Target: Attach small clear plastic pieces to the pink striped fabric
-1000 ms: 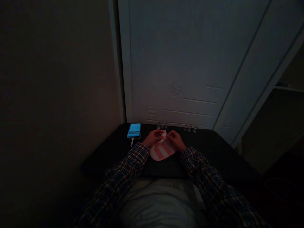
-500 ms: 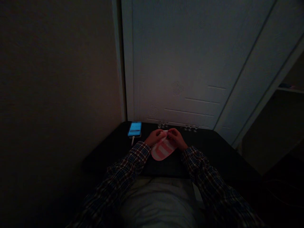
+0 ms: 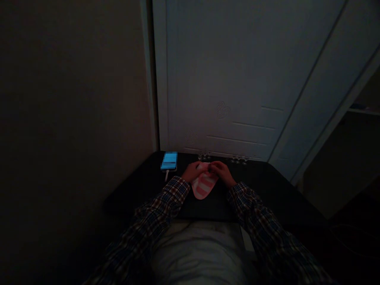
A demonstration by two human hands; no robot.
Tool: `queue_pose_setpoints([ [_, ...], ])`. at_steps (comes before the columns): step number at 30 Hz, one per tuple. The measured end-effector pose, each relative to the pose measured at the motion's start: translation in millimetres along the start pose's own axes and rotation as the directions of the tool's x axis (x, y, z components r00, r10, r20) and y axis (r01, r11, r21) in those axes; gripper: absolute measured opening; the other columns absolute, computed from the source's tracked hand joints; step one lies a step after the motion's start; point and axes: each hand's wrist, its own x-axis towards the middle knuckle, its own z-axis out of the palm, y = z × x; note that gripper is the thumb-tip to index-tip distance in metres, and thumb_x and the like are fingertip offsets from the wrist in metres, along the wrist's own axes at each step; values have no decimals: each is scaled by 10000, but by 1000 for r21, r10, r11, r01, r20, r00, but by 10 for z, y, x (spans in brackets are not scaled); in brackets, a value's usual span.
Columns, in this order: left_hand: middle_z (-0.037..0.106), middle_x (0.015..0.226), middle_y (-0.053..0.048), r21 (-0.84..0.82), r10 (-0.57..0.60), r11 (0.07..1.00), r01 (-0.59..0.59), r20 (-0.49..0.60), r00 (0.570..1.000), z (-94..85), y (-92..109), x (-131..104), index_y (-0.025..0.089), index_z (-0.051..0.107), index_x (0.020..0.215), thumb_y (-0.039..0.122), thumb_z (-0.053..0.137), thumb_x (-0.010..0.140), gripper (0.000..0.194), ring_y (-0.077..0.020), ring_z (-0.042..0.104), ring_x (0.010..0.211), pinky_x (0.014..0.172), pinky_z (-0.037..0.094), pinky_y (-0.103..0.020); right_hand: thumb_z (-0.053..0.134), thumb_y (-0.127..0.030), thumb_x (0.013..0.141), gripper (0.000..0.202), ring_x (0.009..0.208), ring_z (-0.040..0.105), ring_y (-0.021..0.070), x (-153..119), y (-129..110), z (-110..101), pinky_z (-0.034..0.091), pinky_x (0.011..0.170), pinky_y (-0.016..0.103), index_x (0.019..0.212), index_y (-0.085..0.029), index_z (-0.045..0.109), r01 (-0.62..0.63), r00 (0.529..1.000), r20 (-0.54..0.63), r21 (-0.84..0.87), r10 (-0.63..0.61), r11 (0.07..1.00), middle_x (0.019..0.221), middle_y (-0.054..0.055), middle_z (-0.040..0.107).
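Note:
Both hands hold a soft pink-and-white striped cloth piece (image 3: 205,186) with a rounded lower end, just above or on the dark tabletop. My left hand (image 3: 192,171) is closed on its upper left side, fingers pinched near the top. My right hand (image 3: 221,171) pinches its upper right part, close to the left fingertips. A small dark spot shows between the fingertips; I cannot tell what it is. The cloth's rounded end hangs toward me, and its upper edge is partly covered by my fingers.
A phone (image 3: 169,161) with a lit, blurred screen lies at the back left of the dark table (image 3: 267,198), a white cable (image 3: 167,175) at its near end. Several small clear glass-like pieces (image 3: 240,159) stand along the back edge. A pale panel (image 3: 237,71) rises behind.
The cloth's lower part has narrowed and swung slightly, its right side drawn in. Its top spreads wider between my hands, which have barely moved.

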Motion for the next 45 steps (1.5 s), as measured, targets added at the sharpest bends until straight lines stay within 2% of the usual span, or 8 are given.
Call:
queue_pose_setpoints([
  [5,645,1019,-54,1,53,999,-53,0,999,-1,34,-23,167,610,1034,321,638,677,390,-215,574,965,862,430,-318,599,-448,713,305,546,520,108,8,44,-30,396,488,214,796,-157,632,-47,998,-39,-27,46,999,659,12,610],
  [9,570,1157,-88,0,97,995,-97,-27,995,5,81,-28,155,545,1133,290,684,642,528,-217,523,1071,932,397,-324,592,-442,719,304,545,530,110,0,56,-32,395,487,217,823,-160,636,-71,997,-23,-13,70,997,684,18,622],
  [15,659,972,-52,-39,92,995,-89,77,993,-2,114,-40,166,642,963,380,474,817,309,-187,583,937,849,429,-284,650,-374,673,289,662,576,131,-14,2,16,418,555,226,894,-189,629,-54,999,3,24,54,998,787,21,655],
  [18,676,903,-43,-33,67,997,-64,96,993,-6,90,-43,166,666,894,395,500,792,300,-195,594,887,809,436,-281,651,-369,667,290,644,559,122,-9,-10,17,411,545,226,895,-190,632,-37,999,-5,40,37,999,771,13,643],
  [25,670,925,-40,-72,25,997,-20,77,997,-8,77,-40,172,656,920,412,528,760,316,-207,586,904,809,424,-288,629,-386,694,322,617,538,108,5,37,-29,406,531,231,956,-197,618,-22,999,-34,95,26,995,837,32,644],
  [33,656,811,-65,-189,-14,981,33,101,995,2,57,-9,111,633,825,424,544,738,337,-194,591,784,733,450,-302,635,-368,700,300,688,556,122,0,30,-9,442,563,238,949,-202,601,-21,1000,9,138,20,990,923,35,628],
  [41,659,938,-65,-254,-25,966,44,76,997,-9,24,20,130,634,968,304,651,639,373,-207,585,881,786,449,-308,659,-361,678,290,619,531,111,15,6,12,433,522,227,909,-198,596,-27,1000,13,125,26,992,774,2,604],
  [45,668,904,-65,-273,-47,960,64,71,996,-7,37,5,122,651,944,332,668,633,376,-209,590,861,775,452,-311,641,-388,689,287,565,508,96,27,27,6,409,484,213,894,-193,593,-36,999,13,116,35,993,698,-15,578],
])
